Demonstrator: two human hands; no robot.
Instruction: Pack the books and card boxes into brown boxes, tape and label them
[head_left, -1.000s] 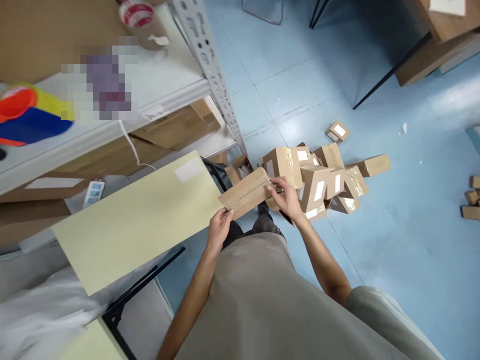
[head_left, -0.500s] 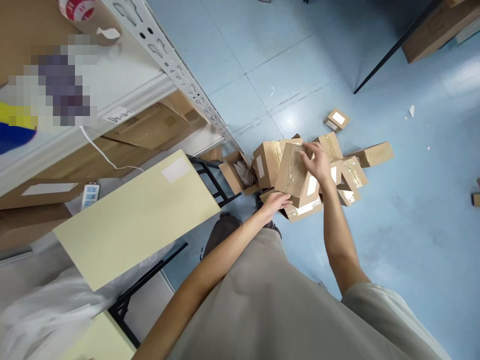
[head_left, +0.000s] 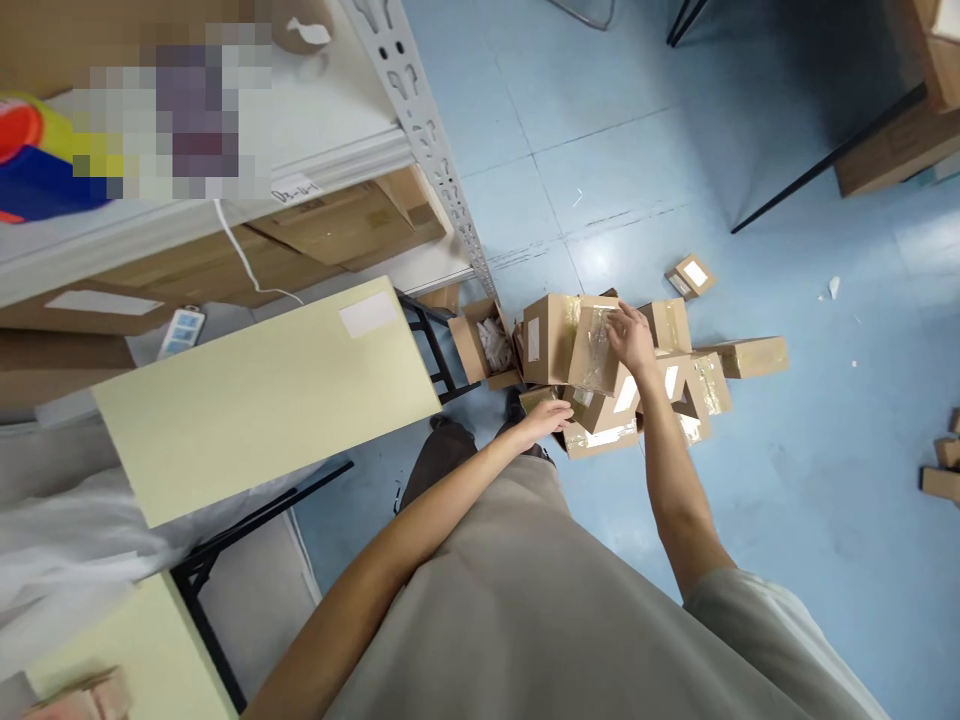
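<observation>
A taped cardboard box (head_left: 592, 350) sits tilted on a heap of other boxes on the floor ahead of me. My right hand (head_left: 631, 338) is at its upper right edge, fingers bent and closed over the taped side. Close to the lower end of the heap, my left hand (head_left: 546, 422) has its fingers stretched out, beside a small box (head_left: 592, 408) with clear tape; whether they touch it I cannot tell. Another box (head_left: 547, 340) with a white label stands directly left of the taped one. Part of the heap is hidden behind my right forearm.
An open carton (head_left: 469, 350) with crumpled white packing stands left of the heap. Nearer me is a pale yellow tabletop (head_left: 277, 400) on black legs, beside a metal shelf rack (head_left: 431, 140). A small labelled box (head_left: 690, 276) lies on the blue floor.
My left hand has moved slightly away from the box's lower corner. My right hand's fingers have bent closer onto the taped side. The view has shifted, showing more small boxes at right.
</observation>
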